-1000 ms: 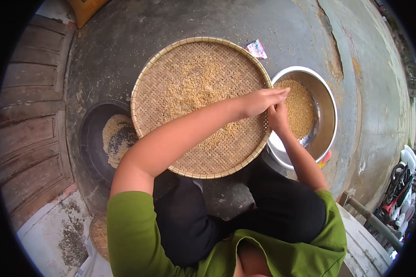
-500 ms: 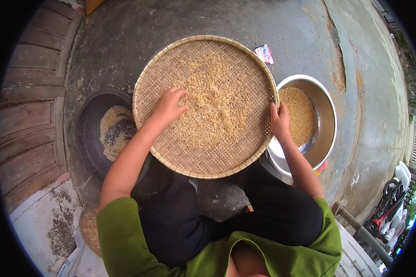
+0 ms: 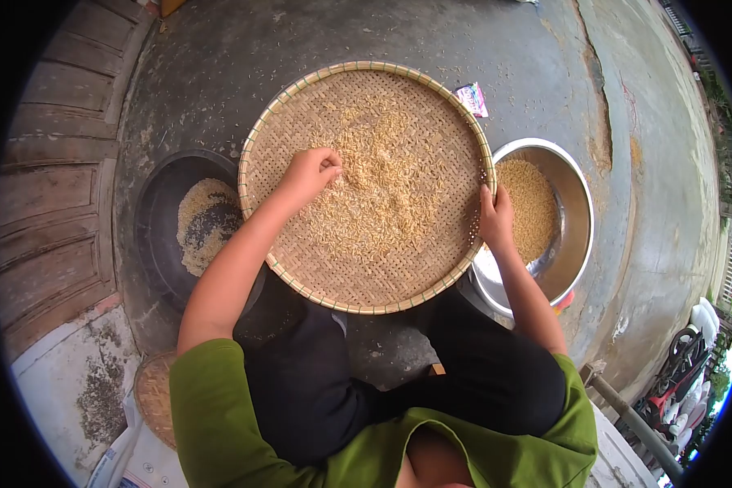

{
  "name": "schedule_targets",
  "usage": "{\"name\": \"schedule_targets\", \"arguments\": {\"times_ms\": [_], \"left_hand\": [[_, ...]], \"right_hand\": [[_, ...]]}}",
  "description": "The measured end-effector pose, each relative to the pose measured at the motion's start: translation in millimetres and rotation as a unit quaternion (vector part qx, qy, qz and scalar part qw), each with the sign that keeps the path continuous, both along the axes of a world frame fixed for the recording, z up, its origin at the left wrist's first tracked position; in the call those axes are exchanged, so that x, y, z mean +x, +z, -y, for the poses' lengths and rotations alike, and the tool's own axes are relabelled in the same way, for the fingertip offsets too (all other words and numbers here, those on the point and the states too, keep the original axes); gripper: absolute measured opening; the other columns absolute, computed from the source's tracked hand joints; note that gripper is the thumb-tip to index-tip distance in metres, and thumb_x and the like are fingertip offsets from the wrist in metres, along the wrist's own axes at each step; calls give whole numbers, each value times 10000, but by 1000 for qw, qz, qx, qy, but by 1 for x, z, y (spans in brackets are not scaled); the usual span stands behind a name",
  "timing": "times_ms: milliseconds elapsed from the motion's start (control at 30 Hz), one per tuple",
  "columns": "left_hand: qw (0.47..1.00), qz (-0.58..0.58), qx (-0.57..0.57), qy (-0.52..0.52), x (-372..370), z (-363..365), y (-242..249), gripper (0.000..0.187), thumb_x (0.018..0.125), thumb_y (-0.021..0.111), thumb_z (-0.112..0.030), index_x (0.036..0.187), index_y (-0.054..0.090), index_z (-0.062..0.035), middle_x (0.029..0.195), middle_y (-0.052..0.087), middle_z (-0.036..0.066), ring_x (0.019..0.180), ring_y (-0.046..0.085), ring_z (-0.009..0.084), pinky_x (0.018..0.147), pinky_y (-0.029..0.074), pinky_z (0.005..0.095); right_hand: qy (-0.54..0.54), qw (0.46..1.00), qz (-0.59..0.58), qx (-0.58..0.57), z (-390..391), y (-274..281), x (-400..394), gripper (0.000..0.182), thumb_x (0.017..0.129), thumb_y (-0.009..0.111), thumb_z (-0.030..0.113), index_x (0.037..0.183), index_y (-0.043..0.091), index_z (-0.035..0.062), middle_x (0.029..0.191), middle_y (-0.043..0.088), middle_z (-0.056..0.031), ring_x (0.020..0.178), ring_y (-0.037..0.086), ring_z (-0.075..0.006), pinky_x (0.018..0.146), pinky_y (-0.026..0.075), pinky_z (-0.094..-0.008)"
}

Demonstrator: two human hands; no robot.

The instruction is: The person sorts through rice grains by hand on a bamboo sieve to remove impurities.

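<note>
A round woven bamboo winnowing tray [image 3: 358, 286] sits over my lap, with husk-coloured grain [image 3: 386, 191] spread across its middle. My right hand [image 3: 497, 220] grips the tray's right rim, thumb over the edge on the inner side. Over the left part of the grain is my left hand [image 3: 311, 173], its thumb and fingers pinched together. Whatever lies between those fingertips is too small to make out.
Right of the tray stands a metal basin [image 3: 573, 213] holding yellowish grain [image 3: 526, 205]. A dark basin [image 3: 156, 232] with paler grain [image 3: 197, 213] is at the left, partly behind my forearm. A small pink packet [image 3: 472, 99] lies on the concrete floor [image 3: 537, 57].
My left hand's fingers have closed from a spread, curved shape into a pinch, and the hand has shifted slightly right. My right hand keeps its hold on the rim.
</note>
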State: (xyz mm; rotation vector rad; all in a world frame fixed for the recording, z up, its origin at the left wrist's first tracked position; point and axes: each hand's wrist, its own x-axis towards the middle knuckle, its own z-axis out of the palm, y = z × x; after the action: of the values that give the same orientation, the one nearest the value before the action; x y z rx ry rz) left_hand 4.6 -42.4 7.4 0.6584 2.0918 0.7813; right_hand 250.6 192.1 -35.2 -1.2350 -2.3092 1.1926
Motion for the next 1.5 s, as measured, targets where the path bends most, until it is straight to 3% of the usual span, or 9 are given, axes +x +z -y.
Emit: {"name": "schedule_targets", "arguments": {"times_ms": [200, 500, 633, 800, 900, 1133, 1433, 1500], "left_hand": [[974, 168, 76, 134, -9, 11, -10, 160, 894, 484, -103, 980, 555, 12, 896, 613, 90, 808, 619, 143, 686, 501, 245], [919, 327, 129, 177, -10, 15, -3, 214, 907, 452, -121, 1047, 523, 25, 983, 603, 131, 915, 605, 191, 767, 495, 271], [937, 285, 99, 175, -4, 12, 5, 225, 884, 499, -121, 1064, 523, 12, 981, 610, 114, 910, 607, 175, 743, 503, 263], [986, 143, 26, 82, -1, 10, 2, 251, 843, 570, -115, 1067, 542, -7, 926, 634, 76, 801, 628, 128, 557, 509, 222], [991, 109, 41, 73, 3, 11, 1, 237, 856, 547, -109, 1060, 545, 11, 929, 636, 92, 760, 633, 129, 516, 502, 214], [990, 102, 52, 85, 3, 14, -5, 247, 877, 496, -89, 1091, 526, 31, 949, 632, 113, 752, 635, 136, 522, 506, 219], [991, 76, 48, 95, 7, 12, 3, 336, 892, 449, -67, 1225, 444, -22, 990, 615, 125, 769, 633, 147, 527, 499, 224], [990, 85, 55, 100, 5, 12, 1, 339, 892, 436, -50, 1228, 429, 2, 1012, 602, 138, 827, 626, 159, 598, 506, 227]], "right_hand": [[-2, 1000, 24, -8, 1, 7, -2, 286, 884, 485, 277, 833, 486, -5, 590, 463, -92, 540, 455, -177, 518, 379, -351], [-7, 1000, 15, -23, 2, 6, -2, 288, 886, 483, 281, 829, 479, -1, 598, 461, -90, 551, 452, -172, 523, 377, -345], [-6, 1000, 16, -17, 0, 3, 0, 287, 887, 483, 279, 817, 474, 1, 595, 457, -87, 547, 442, -167, 517, 371, -339], [-8, 999, 24, -20, -1, 1, 0, 289, 883, 494, 274, 785, 458, 5, 586, 453, -87, 533, 435, -166, 504, 364, -342], [-7, 1000, 14, -10, -2, -1, 0, 295, 879, 502, 274, 769, 447, 7, 578, 453, -90, 522, 435, -171, 496, 360, -349], [-4, 1000, 1, -9, -3, -5, 1, 304, 876, 505, 283, 762, 439, 9, 557, 445, -95, 505, 431, -182, 494, 360, -361], [-11, 1000, 9, -6, -2, -5, 1, 321, 877, 505, 294, 752, 432, 7, 542, 429, -96, 492, 419, -193, 488, 354, -364], [-9, 1000, 11, -4, -3, -5, 2, 323, 877, 505, 295, 751, 432, 6, 542, 429, -95, 491, 420, -194, 487, 355, -364]]}}
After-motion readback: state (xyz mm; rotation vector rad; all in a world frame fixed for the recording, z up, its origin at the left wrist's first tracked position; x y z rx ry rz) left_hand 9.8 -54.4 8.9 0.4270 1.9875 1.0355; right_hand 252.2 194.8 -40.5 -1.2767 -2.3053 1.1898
